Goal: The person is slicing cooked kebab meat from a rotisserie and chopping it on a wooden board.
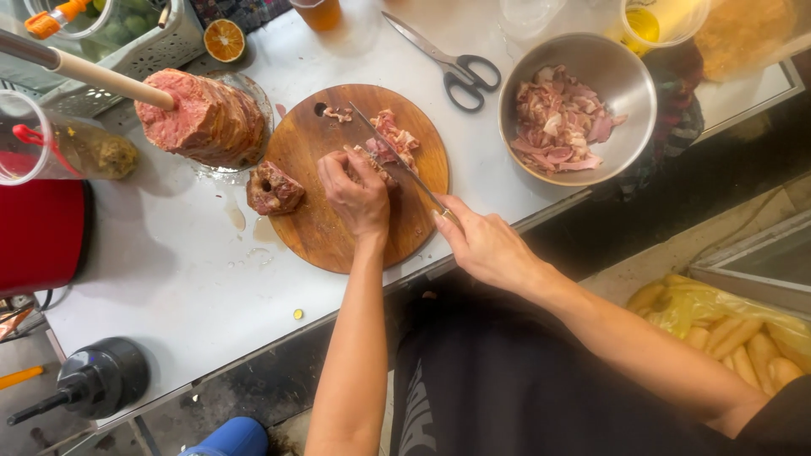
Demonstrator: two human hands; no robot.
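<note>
A round wooden cutting board (317, 228) lies on the white table (169, 279). My left hand (355, 192) presses down on a piece of raw meat (390, 143) on the board. My right hand (486, 245) grips the handle of a long thin knife (397, 159), whose blade runs across the meat next to my left fingers. A browned chunk of meat (273, 189) rests on the board's left edge. Small scraps (338, 112) lie near the board's hole.
A steel bowl (625, 80) of sliced meat sits at the right. Scissors (452, 61) lie behind the board. A large stacked meat block (203, 118) on a skewer stands at the left, with a half orange (224, 40), a red container (38, 232) and a bag of bread rolls (726, 329).
</note>
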